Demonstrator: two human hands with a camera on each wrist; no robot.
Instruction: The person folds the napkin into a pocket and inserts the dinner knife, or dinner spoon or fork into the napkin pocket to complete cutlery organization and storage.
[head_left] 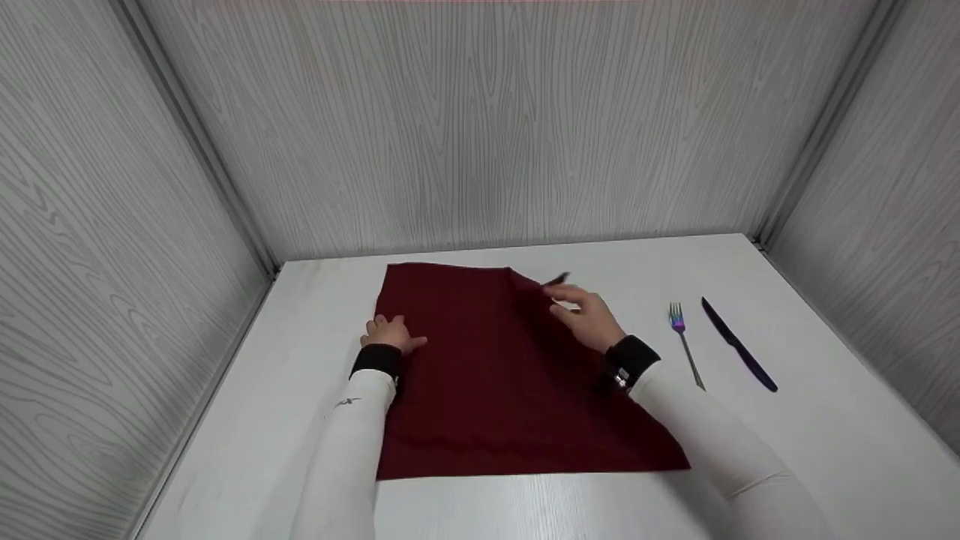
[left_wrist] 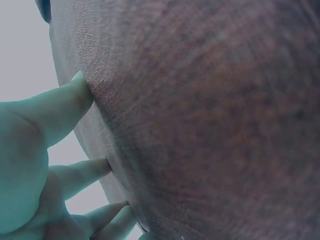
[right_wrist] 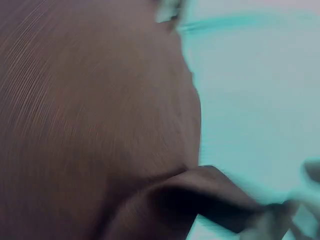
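Observation:
A dark red cloth napkin (head_left: 465, 375) lies spread over the white table, its far right part lifted and folding inward. My left hand (head_left: 390, 335) rests on the left edge of the napkin, fingers spread and thumb pointing right. In the left wrist view, the fingertips of the left hand (left_wrist: 55, 165) press on the fabric. My right hand (head_left: 589, 319) pinches the napkin near its far right corner, and a small tip of cloth sticks out past the fingers. The right wrist view shows the napkin (right_wrist: 115, 100) pulled into a raised fold toward the blurred right hand (right_wrist: 272, 222).
To the right of the napkin lie a fork (head_left: 678, 327) with a rainbow sheen and a dark knife (head_left: 739, 345), both with handles toward me. The white table (head_left: 300, 315) is enclosed by grey wood-grain panels (head_left: 480, 135) at the back and sides.

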